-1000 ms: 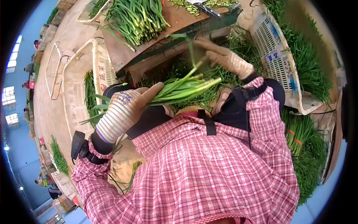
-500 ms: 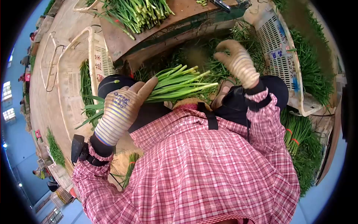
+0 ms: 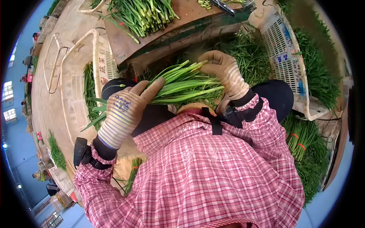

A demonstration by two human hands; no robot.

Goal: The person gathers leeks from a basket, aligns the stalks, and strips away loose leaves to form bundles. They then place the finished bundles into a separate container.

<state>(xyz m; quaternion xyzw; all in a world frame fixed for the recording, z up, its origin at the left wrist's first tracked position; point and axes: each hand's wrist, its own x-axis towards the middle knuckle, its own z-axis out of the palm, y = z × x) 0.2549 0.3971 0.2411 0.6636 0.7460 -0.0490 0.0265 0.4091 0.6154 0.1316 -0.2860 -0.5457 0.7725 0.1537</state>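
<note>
My left hand (image 3: pixel 125 108), in a striped work glove, is wrapped round a bunch of garlic chives (image 3: pixel 178 87) above my lap. Leafy tips poke out behind that wrist, while the pale cut ends point to the right. My right hand (image 3: pixel 224 72), gloved too, pinches the ends of a few upper stalks, which spread slightly away from the bunch. What exactly lies between its fingertips is partly hidden. Beyond both hands, a larger pile of garlic chives (image 3: pixel 146 17) rests on a brown board (image 3: pixel 121 47).
A white crate (image 3: pixel 70 89) holding greens stands at the left, another crate (image 3: pixel 283 49) at the right. Loose leaves (image 3: pixel 247 57) litter the ground under the board. A black-handled tool (image 3: pixel 222 7) lies at the board's edge. Banded bundles (image 3: pixel 300 140) lie at lower right.
My right hand has come in leftward and down to the bunch and now pinches some stalk ends. Those upper stalks have fanned upward. My left hand keeps its hold nearly in place.
</note>
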